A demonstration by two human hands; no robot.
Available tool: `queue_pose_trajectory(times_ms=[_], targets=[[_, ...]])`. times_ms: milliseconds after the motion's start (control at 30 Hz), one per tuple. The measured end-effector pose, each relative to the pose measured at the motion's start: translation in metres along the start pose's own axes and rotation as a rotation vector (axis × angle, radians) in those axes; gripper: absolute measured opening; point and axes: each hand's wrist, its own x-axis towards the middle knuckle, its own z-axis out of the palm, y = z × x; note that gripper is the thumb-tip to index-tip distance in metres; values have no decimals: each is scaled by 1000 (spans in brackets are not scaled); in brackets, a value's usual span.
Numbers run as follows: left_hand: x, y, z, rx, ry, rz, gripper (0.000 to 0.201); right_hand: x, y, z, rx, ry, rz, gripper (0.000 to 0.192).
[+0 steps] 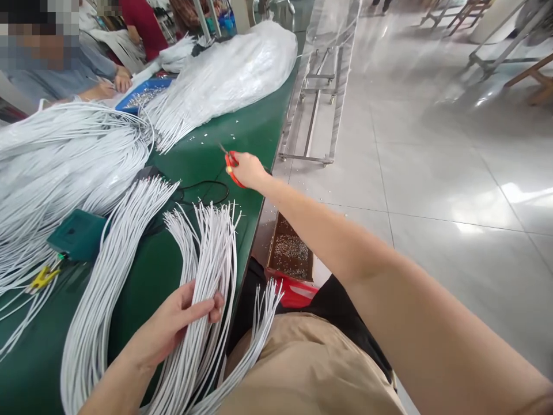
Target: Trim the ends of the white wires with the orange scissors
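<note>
My left hand (pixel 185 317) is closed around a bundle of white cables (pixel 211 253) near the table's front edge, with the cut ends pointing away from me. In my right hand (pixel 249 170), stretched out over the table, is a pair of scissors (pixel 233 167) with red-orange handles, the blades pointing to the far left. A smaller group of white cables (pixel 259 323) droops across my lap. Left of the held bundle, another thick bunch of white cables (pixel 97 288) curves over the tabletop.
On the green table (pixel 254 124) are a dark green box (pixel 78 235), a yellow clip (pixel 44 279), a plastic-wrapped cable bundle (pixel 242 63) and a blue tray (pixel 129 104) of small parts. A co-worker's hands (pixel 112 83) are beside it. Below the edge sits a brown box (pixel 294 248) with scraps.
</note>
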Motion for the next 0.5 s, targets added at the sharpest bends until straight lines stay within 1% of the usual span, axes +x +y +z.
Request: queue_pose_trajectory(times_ms=[33, 67, 100, 133, 167, 233, 300, 333, 367, 400, 433, 500], targets=[[-1, 1, -1, -62, -8, 16, 34, 9, -1, -4, 20, 57, -14, 25], [-1, 2, -2, -117, -25, 31, 42, 17, -3, -7, 23, 68, -6, 23], [-1, 4, -3, -146, -41, 37, 47, 21, -4, -9, 20, 53, 8, 21], [0, 6, -2, -134, -47, 24, 47, 24, -5, -8, 12, 22, 29, 18], [1, 9, -1, -79, -37, -7, 43, 24, -7, -5, -4, -15, 36, 17], [5, 16, 3, 74, -52, -86, 32, 19, -13, 4, -17, -118, -8, 16], [9, 23, 7, 201, -149, -141, 26, 12, -20, 17, -20, -255, -137, 16], [12, 25, 9, 241, -203, -158, 24, 8, -23, 23, -28, -290, -200, 17], [13, 25, 10, 262, -247, -171, 22, 6, -26, 29, -45, -316, -220, 17], [15, 25, 10, 256, -263, -184, 21, 4, -28, 34, -55, -326, -216, 18], [16, 23, 9, 221, -254, -189, 21, 3, -29, 38, -61, -336, -219, 18], [16, 17, 5, 107, -251, -190, 26, 5, -29, 45, -65, -354, -220, 19]])
